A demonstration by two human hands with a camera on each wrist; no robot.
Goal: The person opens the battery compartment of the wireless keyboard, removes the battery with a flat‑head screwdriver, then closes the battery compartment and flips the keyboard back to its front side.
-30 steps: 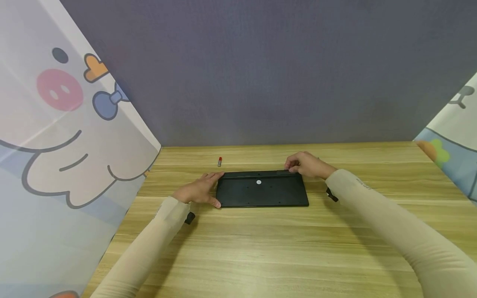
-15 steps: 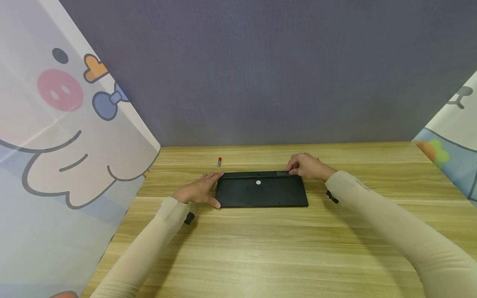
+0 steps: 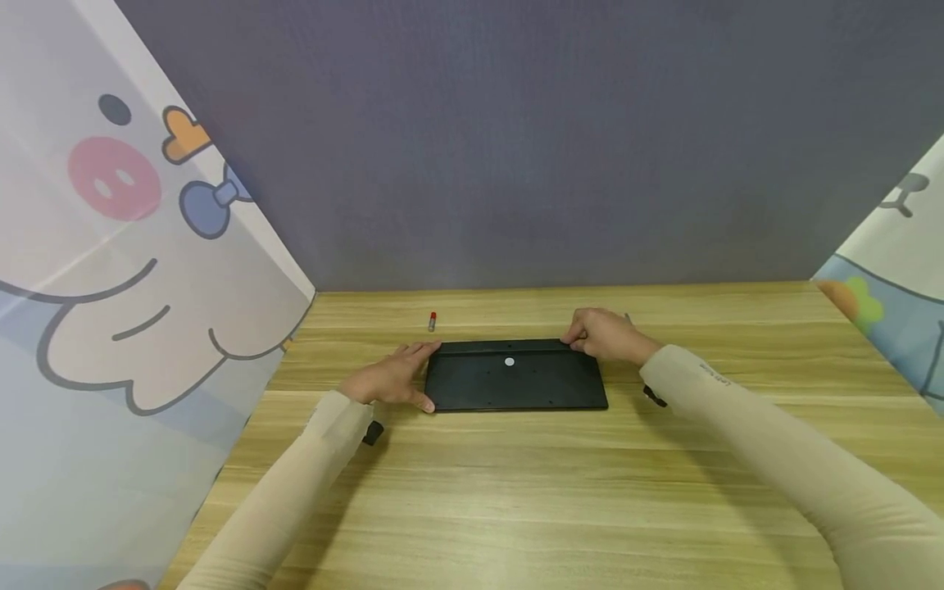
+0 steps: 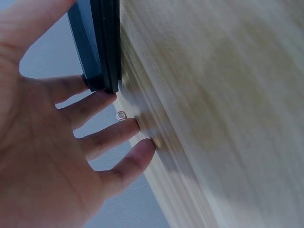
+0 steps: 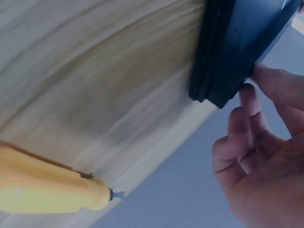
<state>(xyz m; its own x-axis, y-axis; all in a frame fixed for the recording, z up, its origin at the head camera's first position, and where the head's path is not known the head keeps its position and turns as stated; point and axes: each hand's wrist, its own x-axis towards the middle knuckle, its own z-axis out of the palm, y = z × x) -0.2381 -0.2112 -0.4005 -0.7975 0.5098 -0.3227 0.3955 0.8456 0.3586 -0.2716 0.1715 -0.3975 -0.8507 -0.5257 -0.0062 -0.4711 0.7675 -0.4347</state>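
A black keyboard (image 3: 516, 381) lies with its underside up on the wooden table, a small round white sticker near its back strip. My left hand (image 3: 391, 377) spans its left end, thumb at the front corner and forefinger at the back one. In the left wrist view, the fingers of that hand (image 4: 61, 137) are spread, some touching the keyboard's end (image 4: 102, 52). My right hand (image 3: 605, 333) is at the back edge near the right corner. Its thumb and forefinger pinch there in the right wrist view, the other fingers curled (image 5: 266, 137).
A small red-and-grey battery (image 3: 433, 321) stands behind the keyboard's left part. To the right of the right hand lies a yellow-handled tool (image 5: 52, 185) with a short metal tip. A grey panel (image 3: 487, 164) rises along the table's back edge, with printed sheets at both sides.
My right hand's fingertips have shifted slightly along the keyboard's back edge. A lighter strip seen beside them earlier no longer shows. The left hand keeps its place on the keyboard.
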